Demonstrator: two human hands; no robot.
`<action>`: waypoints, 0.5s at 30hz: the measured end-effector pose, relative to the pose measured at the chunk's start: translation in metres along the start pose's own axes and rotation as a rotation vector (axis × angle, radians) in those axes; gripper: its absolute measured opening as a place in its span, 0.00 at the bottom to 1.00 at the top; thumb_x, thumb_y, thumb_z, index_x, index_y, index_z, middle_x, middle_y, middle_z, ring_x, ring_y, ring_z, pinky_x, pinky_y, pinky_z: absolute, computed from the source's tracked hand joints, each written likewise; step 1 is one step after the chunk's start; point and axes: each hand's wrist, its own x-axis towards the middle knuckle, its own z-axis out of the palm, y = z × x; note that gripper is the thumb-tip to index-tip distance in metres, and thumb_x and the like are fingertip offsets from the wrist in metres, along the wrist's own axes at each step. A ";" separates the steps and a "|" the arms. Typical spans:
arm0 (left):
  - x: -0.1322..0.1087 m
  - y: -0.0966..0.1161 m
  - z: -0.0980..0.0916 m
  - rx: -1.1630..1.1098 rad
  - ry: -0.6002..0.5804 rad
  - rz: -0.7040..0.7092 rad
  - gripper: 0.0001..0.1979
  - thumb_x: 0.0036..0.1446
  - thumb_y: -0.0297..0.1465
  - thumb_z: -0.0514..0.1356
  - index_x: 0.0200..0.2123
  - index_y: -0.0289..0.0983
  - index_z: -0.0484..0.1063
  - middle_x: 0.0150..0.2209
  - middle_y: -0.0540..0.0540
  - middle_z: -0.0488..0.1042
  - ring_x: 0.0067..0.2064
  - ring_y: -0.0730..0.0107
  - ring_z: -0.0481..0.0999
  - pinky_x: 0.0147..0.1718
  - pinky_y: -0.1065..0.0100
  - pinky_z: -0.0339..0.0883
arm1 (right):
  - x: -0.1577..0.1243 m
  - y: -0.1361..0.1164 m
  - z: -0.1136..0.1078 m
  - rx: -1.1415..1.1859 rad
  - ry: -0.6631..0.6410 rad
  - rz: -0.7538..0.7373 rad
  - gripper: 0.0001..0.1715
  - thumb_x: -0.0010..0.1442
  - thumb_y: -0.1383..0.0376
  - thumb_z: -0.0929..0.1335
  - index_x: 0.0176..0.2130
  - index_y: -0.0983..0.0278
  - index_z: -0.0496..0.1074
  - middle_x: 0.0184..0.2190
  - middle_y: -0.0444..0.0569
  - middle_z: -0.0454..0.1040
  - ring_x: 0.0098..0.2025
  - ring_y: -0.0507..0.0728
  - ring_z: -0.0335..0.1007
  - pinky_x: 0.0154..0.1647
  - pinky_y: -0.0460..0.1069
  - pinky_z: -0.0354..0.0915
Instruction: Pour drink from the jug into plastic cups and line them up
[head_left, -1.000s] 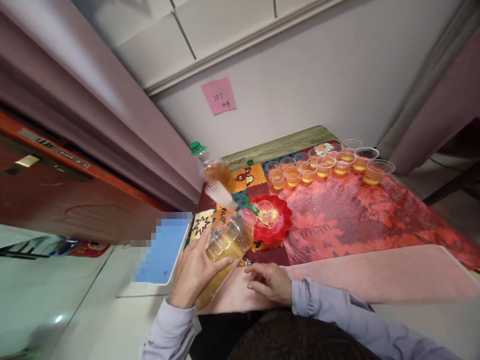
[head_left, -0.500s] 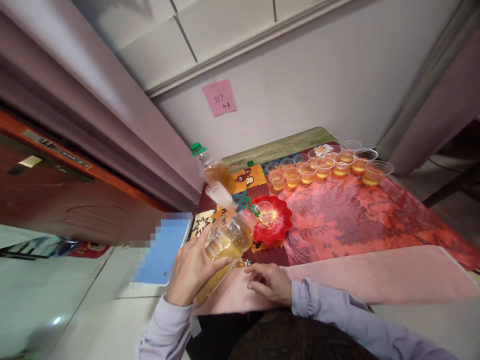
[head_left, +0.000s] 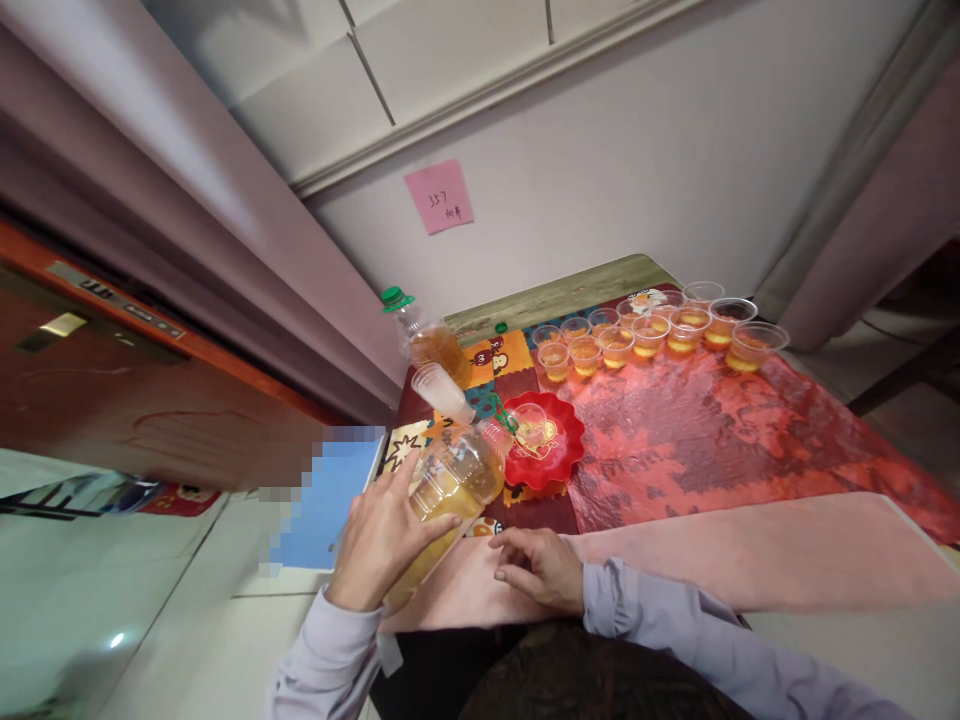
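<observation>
My left hand (head_left: 382, 545) is wrapped around a clear plastic bottle (head_left: 459, 475) of yellow liquid. The bottle leans up and to the right, its green-ringed neck at the left rim of a red scalloped dish (head_left: 566, 462). A clear plastic cup (head_left: 531, 425) appears to sit in that dish; whether liquid is running into it I cannot tell. My right hand (head_left: 538, 568) rests on the pink cloth (head_left: 720, 555) at the near table edge, holding nothing, its fingers loosely bent and apart. Just beyond the bottle lies a stack of clear cups (head_left: 442, 392).
Several cups of amber liquid (head_left: 615, 347) stand in rows at the back right of the table. A second bottle with a green cap (head_left: 435, 345) stands at the back left, and a small green cap (head_left: 501, 328) lies nearby. A pink note (head_left: 439, 197) is on the wall.
Almost nothing differs. The bottle's neck in my left hand has shifted very slightly left; my right hand stays where it was.
</observation>
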 end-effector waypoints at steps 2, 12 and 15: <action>0.000 -0.002 0.001 0.009 -0.004 -0.002 0.48 0.53 0.53 0.69 0.73 0.44 0.63 0.56 0.36 0.81 0.57 0.38 0.81 0.53 0.46 0.73 | 0.000 0.000 0.000 0.000 -0.002 0.003 0.19 0.63 0.61 0.73 0.54 0.61 0.77 0.37 0.50 0.87 0.36 0.58 0.85 0.39 0.49 0.73; 0.002 -0.002 -0.002 -0.002 -0.012 -0.007 0.50 0.52 0.53 0.70 0.74 0.43 0.61 0.57 0.36 0.81 0.58 0.37 0.80 0.55 0.45 0.73 | 0.000 0.002 0.001 0.006 0.000 0.012 0.19 0.64 0.60 0.73 0.53 0.60 0.77 0.37 0.48 0.87 0.35 0.57 0.85 0.38 0.48 0.73; 0.002 -0.003 -0.003 -0.006 -0.010 -0.010 0.49 0.52 0.53 0.70 0.73 0.44 0.62 0.57 0.36 0.81 0.59 0.37 0.80 0.55 0.45 0.73 | 0.000 0.003 0.001 0.007 0.008 0.005 0.19 0.64 0.60 0.73 0.53 0.60 0.77 0.37 0.48 0.87 0.35 0.57 0.84 0.38 0.48 0.73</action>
